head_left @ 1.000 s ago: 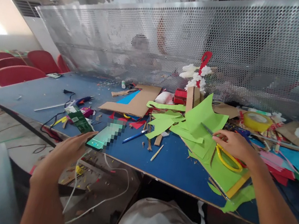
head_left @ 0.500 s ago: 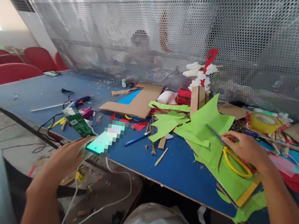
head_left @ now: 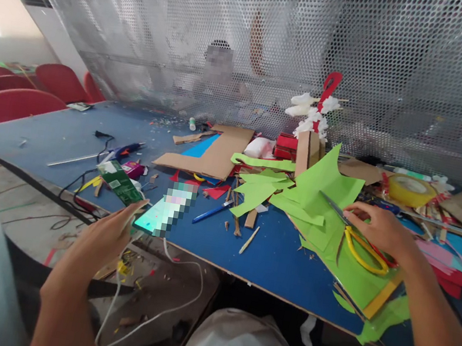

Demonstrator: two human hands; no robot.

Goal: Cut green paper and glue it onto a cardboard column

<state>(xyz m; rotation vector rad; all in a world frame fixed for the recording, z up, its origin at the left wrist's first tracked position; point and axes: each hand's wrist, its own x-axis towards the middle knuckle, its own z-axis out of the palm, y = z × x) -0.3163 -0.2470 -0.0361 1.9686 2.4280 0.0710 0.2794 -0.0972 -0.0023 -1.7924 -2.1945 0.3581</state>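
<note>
My left hand [head_left: 107, 238] is closed on a lit smartphone [head_left: 164, 212], holding it by its near left end at the table's front edge; the fingers under it are hidden. From the phone a white cable [head_left: 199, 278] hangs below the table. At the right, my right hand [head_left: 377, 228] pinches scissors with yellow handles [head_left: 366, 253] around their middle. Their blades point left over bright green paper [head_left: 331, 185], which lies in several cut sheets and scraps. A red and white flower-like piece [head_left: 319, 114] stands upright behind the paper, by a cardboard strip [head_left: 303, 153].
Brown cardboard [head_left: 207, 157], a blue pen [head_left: 212, 213] and a glue gun [head_left: 123, 151] lie on the blue table [head_left: 209, 244]. Yellow tape [head_left: 411, 191] sits at the right among coloured scraps. A perforated metal screen [head_left: 166, 54] runs along the back, with a person beyond it.
The view has shifted slightly, so the table's contents sit a little differently in it. Both hands keep their holds on the phone and the scissors. The phone's screen shows brighter.
</note>
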